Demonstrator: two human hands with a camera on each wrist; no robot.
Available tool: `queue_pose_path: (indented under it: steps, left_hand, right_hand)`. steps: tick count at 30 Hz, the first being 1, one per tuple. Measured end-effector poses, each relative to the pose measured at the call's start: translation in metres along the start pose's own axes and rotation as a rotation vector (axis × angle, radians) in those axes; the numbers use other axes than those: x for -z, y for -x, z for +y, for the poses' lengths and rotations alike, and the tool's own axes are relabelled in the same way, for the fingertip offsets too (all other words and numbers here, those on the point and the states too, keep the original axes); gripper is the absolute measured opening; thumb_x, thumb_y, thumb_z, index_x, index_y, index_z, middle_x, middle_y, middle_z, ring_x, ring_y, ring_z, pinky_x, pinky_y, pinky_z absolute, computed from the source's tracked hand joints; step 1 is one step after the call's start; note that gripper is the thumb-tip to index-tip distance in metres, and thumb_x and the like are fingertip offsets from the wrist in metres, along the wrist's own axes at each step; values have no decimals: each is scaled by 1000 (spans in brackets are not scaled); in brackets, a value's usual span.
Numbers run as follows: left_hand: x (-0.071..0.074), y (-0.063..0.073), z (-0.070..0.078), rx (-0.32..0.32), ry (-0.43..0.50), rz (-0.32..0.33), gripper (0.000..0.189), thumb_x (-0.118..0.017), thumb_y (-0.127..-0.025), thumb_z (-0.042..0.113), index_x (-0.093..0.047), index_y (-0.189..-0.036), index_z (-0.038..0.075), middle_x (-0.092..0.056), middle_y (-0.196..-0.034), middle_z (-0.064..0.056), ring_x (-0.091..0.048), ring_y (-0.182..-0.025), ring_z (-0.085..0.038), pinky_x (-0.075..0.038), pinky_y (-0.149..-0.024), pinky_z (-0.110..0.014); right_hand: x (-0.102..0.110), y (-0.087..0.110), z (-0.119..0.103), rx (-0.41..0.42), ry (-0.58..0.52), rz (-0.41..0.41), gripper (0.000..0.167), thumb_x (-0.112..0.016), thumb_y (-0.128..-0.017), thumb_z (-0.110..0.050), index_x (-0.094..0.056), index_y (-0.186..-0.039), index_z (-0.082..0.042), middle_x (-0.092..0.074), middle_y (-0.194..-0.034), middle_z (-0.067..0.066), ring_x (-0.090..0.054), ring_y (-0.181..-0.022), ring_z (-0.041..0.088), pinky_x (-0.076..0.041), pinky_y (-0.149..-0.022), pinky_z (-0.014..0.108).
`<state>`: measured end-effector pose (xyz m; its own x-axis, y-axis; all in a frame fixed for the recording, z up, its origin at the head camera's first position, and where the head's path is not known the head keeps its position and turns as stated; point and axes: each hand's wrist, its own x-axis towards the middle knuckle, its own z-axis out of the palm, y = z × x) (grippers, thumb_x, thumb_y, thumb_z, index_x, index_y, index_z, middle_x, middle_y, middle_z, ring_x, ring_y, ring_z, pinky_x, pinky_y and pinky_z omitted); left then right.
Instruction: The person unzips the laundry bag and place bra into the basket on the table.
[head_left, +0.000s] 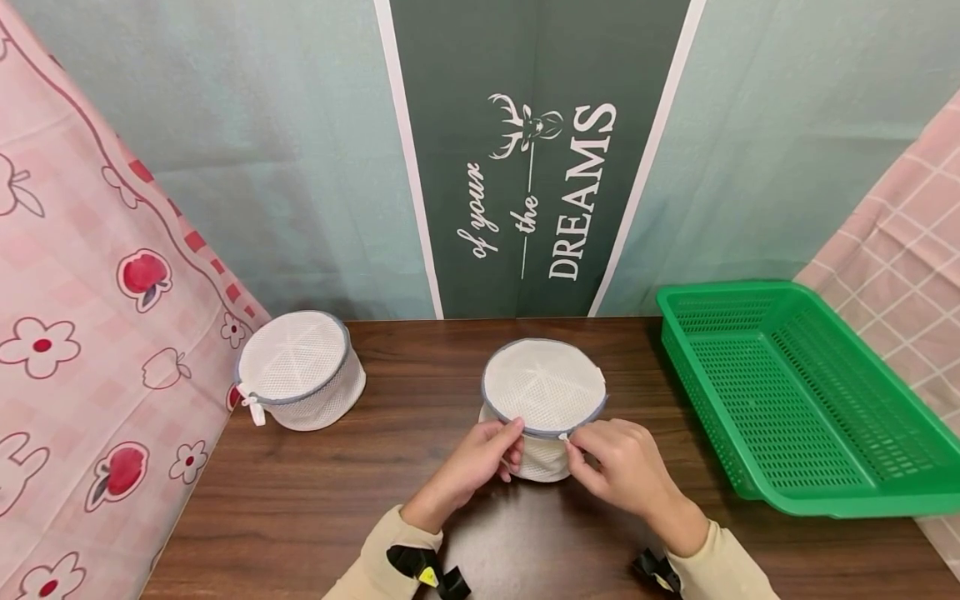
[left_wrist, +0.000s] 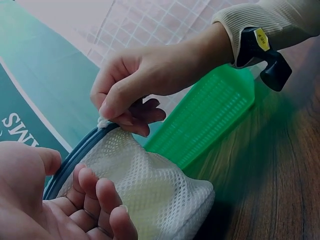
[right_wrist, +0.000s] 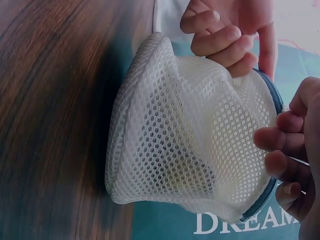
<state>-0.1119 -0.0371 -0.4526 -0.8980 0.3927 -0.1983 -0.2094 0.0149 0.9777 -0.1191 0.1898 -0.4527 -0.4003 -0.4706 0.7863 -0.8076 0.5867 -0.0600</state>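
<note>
A round white mesh laundry bag (head_left: 543, 383) with a blue-grey zipped rim stands on the table in the head view. My left hand (head_left: 480, 457) pinches its front rim, thumb on top and fingers curled below. Just to the right, my right hand (head_left: 626, 467) pinches the small white zipper pull (left_wrist: 103, 123) at the rim. Through the mesh side (left_wrist: 150, 185), something pale yellowish shows faintly in the left wrist view; its kind cannot be told. In the right wrist view the bag's wall (right_wrist: 170, 135) is creased, and the lid lies flat across the top.
A second round mesh bag (head_left: 300, 367), its white tab hanging in front, stands at the left of the brown wooden table (head_left: 405, 500). At the right sits a green plastic basket (head_left: 817, 417). Printed cloths (head_left: 300, 167) hang behind and at both sides.
</note>
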Motion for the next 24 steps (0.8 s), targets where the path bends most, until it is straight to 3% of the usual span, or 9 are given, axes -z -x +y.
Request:
queue_pose_path:
  steps: [14, 24]
  left_hand:
    - [-5, -2, -4, -1, -22, -14, 40, -48, -108, 28, -58, -80, 2, -54, -69, 1, -51, -62, -10, -45, -56, -21]
    - [-6, -2, -5, 4, -16, -22, 40, -50, -107, 27, -58, -78, 0, -53, -66, 1, -50, -60, -11, -45, -56, -22]
  right_hand:
    - [-3, -1, -13, 15, -33, -81, 35, -47, -102, -29, -50, -67, -22, -37, -59, -14, -35, -50, 3, -29, -48, 20]
    - [-6, -2, -17, 22, -43, -85, 36, -48, -101, -27, -50, -66, -21, -34, -59, -14, -31, -50, 1, -25, -48, 18]
